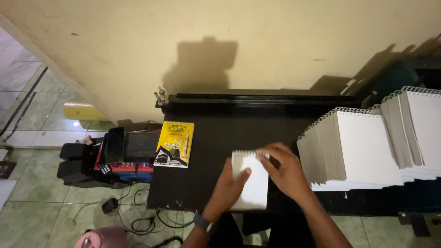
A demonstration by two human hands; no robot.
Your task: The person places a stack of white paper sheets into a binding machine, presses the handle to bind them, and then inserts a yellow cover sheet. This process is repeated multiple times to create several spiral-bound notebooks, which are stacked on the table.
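Beside the yellow booklet [174,144], hands grip a white notepad [251,180].

A plain cream wall [138,41] is seen along the top, marked by a few scuffs and crossed by dark cast shadows [202,64]. A black work table [220,124] is set against it, with a raised black rail [262,97] along its far edge. To the left, a floor of pale green tiles [32,211] is shown, strewn with black cables [142,222]. A bright glare is thrown on the tiles near a yellow cylindrical object [85,111].
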